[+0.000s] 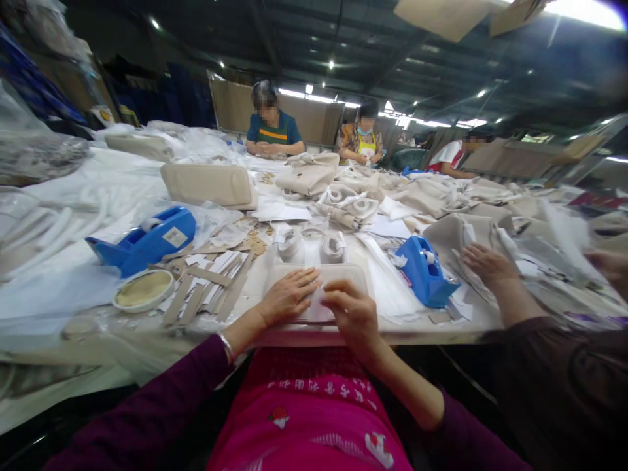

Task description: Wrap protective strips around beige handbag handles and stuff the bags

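Note:
A beige handbag (pixel 354 275) lies flat at the table's near edge, right in front of me. Beyond it are two rolled straps wrapped in white, one left roll (pixel 288 246) and one right roll (pixel 333 247). My left hand (pixel 292 294) rests on the bag with its fingers stretched out flat. With thumb and fingertips pinched, my right hand (pixel 354 317) grips a thin white strip (pixel 318 305) that runs over the bag's front. The strip's exact material is hard to make out.
Left are a blue tape dispenser (pixel 169 239), a shallow bowl (pixel 143 291) and loose cardboard strips (pixel 213 281). Another blue tape dispenser (pixel 426 271) stands right. A co-worker's hand (pixel 489 265) touches a beige bag (pixel 458 237) nearby. Several people work across the table.

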`<state>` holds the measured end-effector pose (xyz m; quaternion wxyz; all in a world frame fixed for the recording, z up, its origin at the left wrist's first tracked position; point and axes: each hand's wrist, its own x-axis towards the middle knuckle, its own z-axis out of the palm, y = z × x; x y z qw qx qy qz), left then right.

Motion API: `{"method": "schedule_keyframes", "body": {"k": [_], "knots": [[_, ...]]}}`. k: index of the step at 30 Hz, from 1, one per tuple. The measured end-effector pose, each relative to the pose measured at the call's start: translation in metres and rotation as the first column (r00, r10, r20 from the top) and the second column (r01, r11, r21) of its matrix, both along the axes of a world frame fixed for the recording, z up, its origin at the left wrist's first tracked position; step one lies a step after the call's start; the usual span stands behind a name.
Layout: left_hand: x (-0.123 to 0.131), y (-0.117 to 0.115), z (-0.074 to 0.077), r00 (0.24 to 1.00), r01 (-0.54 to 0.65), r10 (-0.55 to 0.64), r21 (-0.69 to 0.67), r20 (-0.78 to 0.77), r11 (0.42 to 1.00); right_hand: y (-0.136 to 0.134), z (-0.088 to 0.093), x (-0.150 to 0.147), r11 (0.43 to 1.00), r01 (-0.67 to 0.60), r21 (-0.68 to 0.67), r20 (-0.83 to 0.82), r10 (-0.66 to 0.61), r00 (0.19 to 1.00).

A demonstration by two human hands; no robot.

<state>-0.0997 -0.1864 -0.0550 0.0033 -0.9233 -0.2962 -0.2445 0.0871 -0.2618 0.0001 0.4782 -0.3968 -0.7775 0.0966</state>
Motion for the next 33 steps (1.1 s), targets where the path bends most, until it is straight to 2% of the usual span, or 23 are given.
{"method": "schedule_keyframes", "body": {"k": [3, 6, 10, 13, 15, 18, 20, 21, 22, 23, 28, 30, 33], "knots": [[-0.002, -0.009, -0.002, 0.998, 0.037, -0.037, -0.016, 0.041, 0.999, 0.054, -0.002, -0.006, 0.987, 0.083, -0.134, -0.032, -0.088, 0.996], [-0.003, -0.017, 0.0, 0.991, 0.06, -0.052, -0.066, 0.121, 0.996, 0.09, -0.015, -0.008, 0.959, 0.118, -0.257, -0.003, -0.123, 0.992], [-0.003, -0.023, 0.004, 0.977, 0.028, 0.012, -0.182, 0.211, 0.983, 0.11, -0.025, -0.009, 0.94, 0.098, -0.328, 0.024, -0.096, 0.995], [-0.003, -0.022, 0.002, 0.97, 0.002, 0.058, -0.245, 0.236, 0.97, 0.117, -0.022, -0.01, 0.908, -0.011, -0.418, -0.054, -0.013, 0.998], [-0.004, -0.022, -0.001, 0.964, -0.028, 0.097, -0.265, 0.249, 0.964, 0.121, -0.015, -0.008, 0.84, -0.15, -0.521, -0.157, 0.078, 0.984], [-0.006, -0.021, -0.005, 0.958, -0.055, 0.126, -0.269, 0.256, 0.962, 0.123, -0.003, 0.0, 0.668, -0.333, -0.665, -0.262, 0.208, 0.942], [-0.006, -0.021, -0.005, 0.956, -0.055, 0.129, -0.272, 0.262, 0.961, 0.123, 0.006, 0.007, 0.567, -0.384, -0.729, -0.282, 0.262, 0.923], [-0.006, -0.021, -0.005, 0.957, -0.053, 0.126, -0.272, 0.26, 0.961, 0.123, 0.009, 0.009, 0.543, -0.392, -0.742, -0.28, 0.281, 0.918], [-0.006, -0.021, -0.004, 0.959, -0.051, 0.123, -0.271, 0.254, 0.961, 0.123, 0.011, 0.011, 0.548, -0.389, -0.74, -0.264, 0.296, 0.918], [-0.006, -0.021, -0.003, 0.963, -0.05, 0.118, -0.27, 0.243, 0.962, 0.122, 0.012, 0.012, 0.579, -0.372, -0.725, -0.231, 0.304, 0.924], [-0.005, -0.021, -0.008, 0.968, -0.087, 0.138, -0.235, 0.21, 0.968, 0.124, 0.003, 0.005, 0.847, -0.154, -0.509, 0.04, 0.202, 0.978], [-0.006, -0.02, -0.011, 0.969, -0.097, 0.144, -0.228, 0.202, 0.969, 0.126, -0.005, 0.001, 0.904, -0.091, -0.417, 0.123, 0.156, 0.98], [-0.006, -0.02, -0.011, 0.974, -0.084, 0.13, -0.237, 0.187, 0.968, 0.127, -0.014, -0.003, 0.944, 0.007, -0.329, 0.248, 0.08, 0.965]]}}
